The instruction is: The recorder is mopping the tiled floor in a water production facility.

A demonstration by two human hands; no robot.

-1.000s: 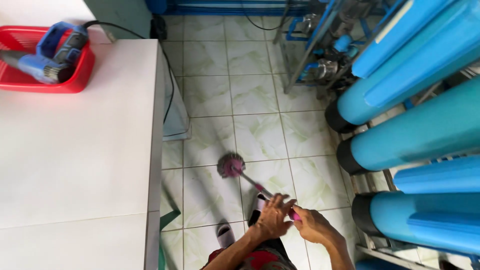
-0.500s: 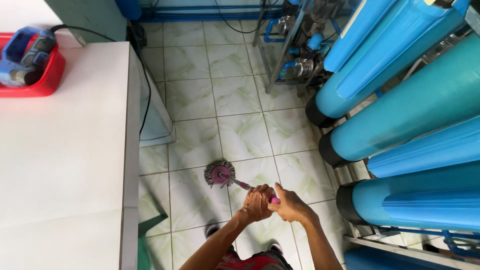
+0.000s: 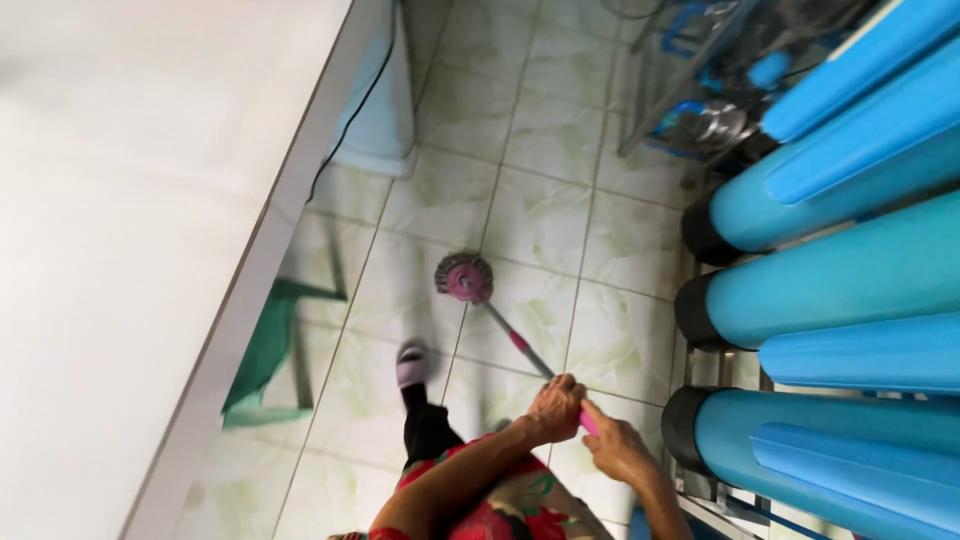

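Mop with a round grey-and-pink head [image 3: 465, 277] and a thin metal handle with pink sections [image 3: 512, 342] stands on the pale green marbled floor tiles [image 3: 540, 215], its head flat near the middle of the aisle. Compared with half a second ago, the head sits further from the body and more toward the long white counter [image 3: 120, 250], so the stroke goes forward over a new tile. The left hand [image 3: 556, 407] closes its fingers around the handle, and the right hand [image 3: 615, 447] grips the pink upper end just behind it; both hands are touching each other or nearly so, I cannot tell exactly because of blur. One foot in a light slipper [image 3: 411, 363] steps beside the handle. Big blue cylindrical tanks [image 3: 850, 270] lie stacked on the right, and a green stool [image 3: 270, 350] stands under the counter edge.
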